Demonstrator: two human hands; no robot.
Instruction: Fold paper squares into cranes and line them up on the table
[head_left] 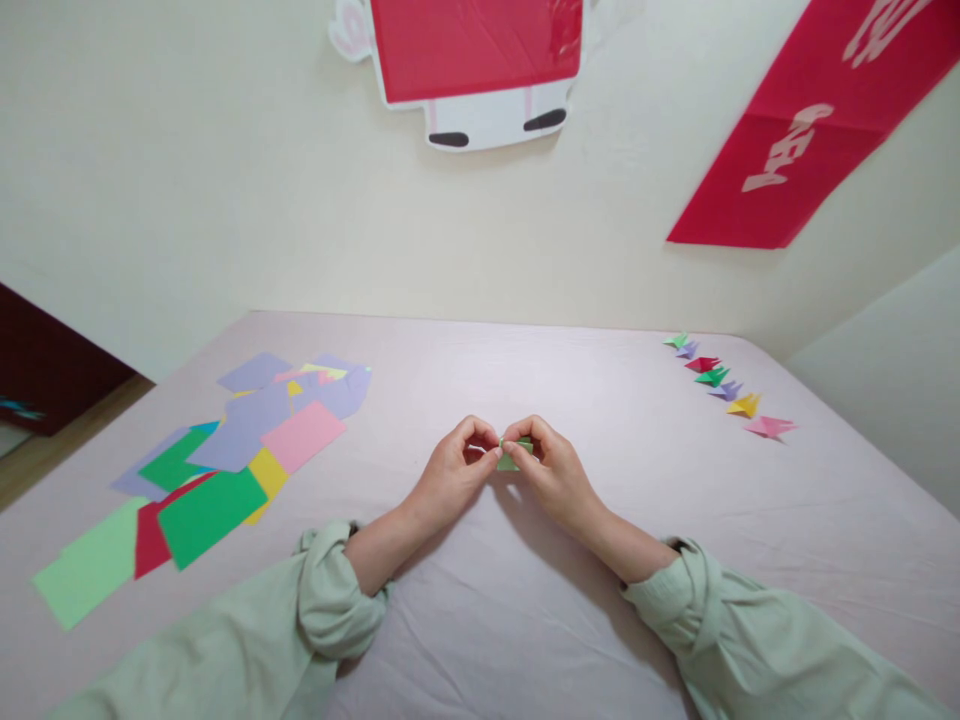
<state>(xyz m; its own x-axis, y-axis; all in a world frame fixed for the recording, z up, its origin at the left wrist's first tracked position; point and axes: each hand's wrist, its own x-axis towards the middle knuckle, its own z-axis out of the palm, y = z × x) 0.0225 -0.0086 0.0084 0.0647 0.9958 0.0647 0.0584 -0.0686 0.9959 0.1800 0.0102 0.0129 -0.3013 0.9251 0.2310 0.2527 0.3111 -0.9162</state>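
Both my hands meet at the middle of the table, pinching a small folded green paper piece (511,456) between their fingertips. My left hand (455,467) curls on its left side with thumb and forefinger closed on it. From the right, my right hand (550,468) grips the same piece. Most of the paper is hidden by my fingers. Pale green sleeves are rolled up on both forearms.
A spread of flat coloured paper sheets (225,455) lies on the left of the pale pink table (615,480). A row of several small folded paper pieces (724,388) runs along the far right. Red banners hang on the wall behind.
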